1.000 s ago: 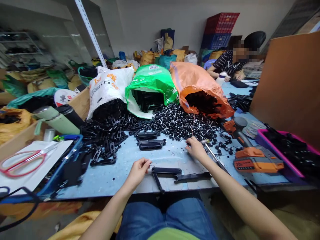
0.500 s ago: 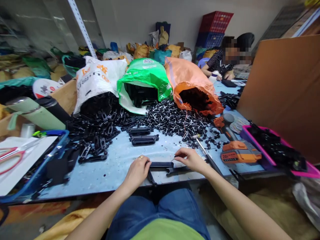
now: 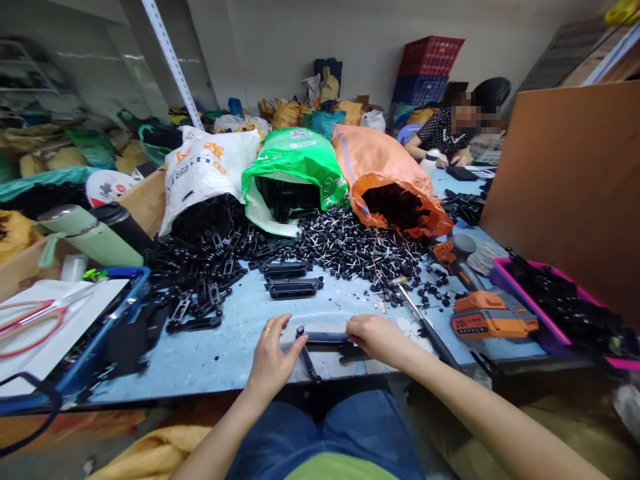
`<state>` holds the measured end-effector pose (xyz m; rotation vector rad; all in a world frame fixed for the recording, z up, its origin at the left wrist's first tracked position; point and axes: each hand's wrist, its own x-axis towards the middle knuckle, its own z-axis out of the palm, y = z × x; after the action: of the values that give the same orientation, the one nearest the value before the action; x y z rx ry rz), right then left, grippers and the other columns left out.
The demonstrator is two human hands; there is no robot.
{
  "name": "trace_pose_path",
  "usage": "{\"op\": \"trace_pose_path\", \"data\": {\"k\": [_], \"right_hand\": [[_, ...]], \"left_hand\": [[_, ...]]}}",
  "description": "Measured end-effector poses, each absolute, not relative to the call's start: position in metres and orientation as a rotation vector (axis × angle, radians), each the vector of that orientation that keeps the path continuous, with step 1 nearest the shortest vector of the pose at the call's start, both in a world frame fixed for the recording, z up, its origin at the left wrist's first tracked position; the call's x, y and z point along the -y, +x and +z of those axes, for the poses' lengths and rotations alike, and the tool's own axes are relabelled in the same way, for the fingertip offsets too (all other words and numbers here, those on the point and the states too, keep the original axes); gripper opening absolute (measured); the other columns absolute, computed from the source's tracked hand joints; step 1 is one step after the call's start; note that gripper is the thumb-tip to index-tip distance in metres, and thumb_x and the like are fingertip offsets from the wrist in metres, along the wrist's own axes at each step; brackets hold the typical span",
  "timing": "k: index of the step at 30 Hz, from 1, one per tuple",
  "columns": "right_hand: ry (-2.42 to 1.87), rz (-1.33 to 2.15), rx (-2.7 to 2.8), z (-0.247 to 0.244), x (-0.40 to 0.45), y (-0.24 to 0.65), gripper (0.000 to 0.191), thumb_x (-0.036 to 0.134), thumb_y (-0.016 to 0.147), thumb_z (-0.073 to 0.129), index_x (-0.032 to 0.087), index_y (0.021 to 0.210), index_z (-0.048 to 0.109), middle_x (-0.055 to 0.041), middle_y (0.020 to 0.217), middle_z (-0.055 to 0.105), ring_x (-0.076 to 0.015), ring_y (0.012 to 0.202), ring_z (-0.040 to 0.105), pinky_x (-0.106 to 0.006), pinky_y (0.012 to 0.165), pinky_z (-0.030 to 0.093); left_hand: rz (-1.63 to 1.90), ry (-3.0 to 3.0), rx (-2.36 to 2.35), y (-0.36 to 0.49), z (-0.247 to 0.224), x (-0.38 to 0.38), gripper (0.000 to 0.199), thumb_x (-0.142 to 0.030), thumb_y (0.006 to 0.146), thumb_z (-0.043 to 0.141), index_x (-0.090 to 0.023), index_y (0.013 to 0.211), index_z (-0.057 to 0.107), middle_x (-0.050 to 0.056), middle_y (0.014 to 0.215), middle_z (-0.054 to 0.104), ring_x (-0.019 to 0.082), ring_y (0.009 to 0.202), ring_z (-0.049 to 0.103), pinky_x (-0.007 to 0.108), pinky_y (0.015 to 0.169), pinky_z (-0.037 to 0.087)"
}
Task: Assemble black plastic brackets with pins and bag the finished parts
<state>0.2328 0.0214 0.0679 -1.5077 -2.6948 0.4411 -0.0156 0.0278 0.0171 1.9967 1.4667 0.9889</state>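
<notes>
A long black plastic bar (image 3: 325,337) lies crosswise near the table's front edge, between my hands. My left hand (image 3: 273,357) is open at its left end, fingers spread, the thumb by the bar's end joint. At the right end, the fingers of my right hand (image 3: 377,339) are closed; whatever they pinch is hidden. From the left joint a thinner black link (image 3: 309,360) slants towards me. Another dark piece (image 3: 353,353) lies partly under my right hand. Beyond them sit black bar assemblies (image 3: 295,287) and a heap of black knobs with metal pins (image 3: 345,243).
A hammer (image 3: 427,327) and an orange cordless drill (image 3: 493,315) lie at right, beside a pink tray (image 3: 560,333). Black links (image 3: 205,267) pile up at left, near a blue tray (image 3: 143,283) and scissors (image 3: 37,320). Three sacks stand behind; a co-worker (image 3: 445,137) sits at far right.
My left hand has let go of the bar's left end and spread its fingers. My right hand has come down onto the right end; the small pin it held is now hidden.
</notes>
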Motion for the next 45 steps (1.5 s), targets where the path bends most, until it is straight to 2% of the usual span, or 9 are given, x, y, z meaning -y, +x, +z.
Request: {"op": "trace_pose_path", "data": {"k": [3, 6, 8, 12, 17, 34, 38, 42, 45], "right_hand": [[-1.437, 0.364, 2.558, 0.064, -0.015, 0.228, 0.016, 0.025, 0.086, 0.051, 0.018, 0.098, 0.059, -0.0077, 0.095, 0.064, -0.0192, 0.087, 0.059, -0.029, 0.076, 0.043], [-1.293, 0.339, 2.386, 0.053, -0.010, 0.204, 0.028, 0.031, 0.090, 0.044, 0.018, 0.113, 0.054, -0.0102, 0.111, 0.060, -0.0195, 0.100, 0.055, -0.032, 0.087, 0.043], [-1.188, 0.373, 2.400, 0.041, -0.011, 0.182, 0.034, 0.030, 0.091, 0.041, 0.018, 0.122, 0.049, -0.0113, 0.121, 0.054, -0.0198, 0.108, 0.051, -0.034, 0.091, 0.042], [-1.089, 0.473, 2.438, 0.016, -0.020, 0.156, 0.041, 0.027, 0.092, 0.039, 0.020, 0.132, 0.040, -0.0100, 0.128, 0.050, -0.0185, 0.114, 0.047, -0.036, 0.095, 0.041], [-1.067, 0.620, 2.275, 0.002, -0.031, 0.157, 0.036, 0.029, 0.093, 0.038, 0.025, 0.128, 0.047, -0.0052, 0.124, 0.054, -0.0159, 0.113, 0.050, -0.033, 0.096, 0.042], [-1.232, 0.585, 2.315, 0.007, -0.021, 0.152, 0.034, 0.031, 0.093, 0.035, 0.025, 0.119, 0.057, -0.0054, 0.117, 0.060, -0.0193, 0.105, 0.055, -0.038, 0.091, 0.045], [-1.174, 0.417, 2.398, 0.024, -0.002, 0.165, 0.037, 0.031, 0.091, 0.040, 0.023, 0.126, 0.050, -0.0080, 0.134, 0.046, -0.0225, 0.117, 0.047, -0.042, 0.098, 0.040], [-1.112, 0.171, 2.254, 0.024, 0.020, 0.213, 0.047, 0.023, 0.088, 0.048, 0.023, 0.134, 0.038, -0.0102, 0.135, 0.043, -0.0222, 0.121, 0.042, -0.040, 0.099, 0.040], [-1.183, 0.106, 2.232, 0.006, 0.024, 0.246, 0.050, 0.021, 0.086, 0.049, 0.022, 0.135, 0.037, -0.0119, 0.128, 0.049, -0.0219, 0.114, 0.049, -0.038, 0.092, 0.045]], "left_hand": [[0.983, 2.053, -1.562, -0.020, 0.014, -0.012, 0.024, -0.039, 0.085, 0.045, -0.019, 0.096, 0.053, 0.007, 0.092, 0.058, 0.020, 0.088, 0.056, 0.031, 0.077, 0.044], [0.652, 2.089, -1.709, -0.015, 0.012, 0.002, 0.030, -0.044, 0.085, 0.043, -0.020, 0.072, 0.053, 0.004, 0.072, 0.058, 0.020, 0.073, 0.058, 0.031, 0.067, 0.043], [0.392, 2.082, -1.777, -0.008, 0.010, 0.009, 0.032, -0.046, 0.083, 0.045, -0.019, 0.068, 0.054, 0.004, 0.067, 0.060, 0.022, 0.067, 0.060, 0.031, 0.061, 0.041], [0.148, 2.064, -1.787, 0.011, 0.010, 0.015, 0.032, -0.042, 0.084, 0.042, -0.017, 0.075, 0.060, 0.008, 0.072, 0.066, 0.025, 0.068, 0.063, 0.031, 0.060, 0.040], [0.098, 1.918, -1.946, 0.030, 0.011, 0.011, 0.032, -0.034, 0.085, 0.039, -0.015, 0.083, 0.065, 0.012, 0.080, 0.069, 0.024, 0.074, 0.065, 0.030, 0.063, 0.040], [0.175, 1.999, -1.855, 0.020, 0.006, 0.016, 0.032, -0.038, 0.086, 0.041, -0.018, 0.075, 0.064, 0.006, 0.075, 0.068, 0.020, 0.072, 0.064, 0.028, 0.063, 0.040], [0.105, 2.149, -1.734, 0.010, 0.019, 0.016, 0.029, -0.036, 0.086, 0.041, -0.017, 0.079, 0.063, 0.007, 0.076, 0.067, 0.021, 0.073, 0.063, 0.029, 0.064, 0.042], [0.343, 2.478, -1.564, 0.017, 0.031, 0.004, 0.031, -0.038, 0.088, 0.040, -0.015, 0.097, 0.059, 0.011, 0.096, 0.062, 0.026, 0.096, 0.055, 0.035, 0.078, 0.042], [0.428, 2.665, -1.191, 0.037, 0.024, -0.012, 0.053, -0.051, 0.076, 0.056, -0.016, 0.116, 0.049, 0.011, 0.111, 0.056, 0.029, 0.107, 0.047, 0.041, 0.089, 0.037]]}}
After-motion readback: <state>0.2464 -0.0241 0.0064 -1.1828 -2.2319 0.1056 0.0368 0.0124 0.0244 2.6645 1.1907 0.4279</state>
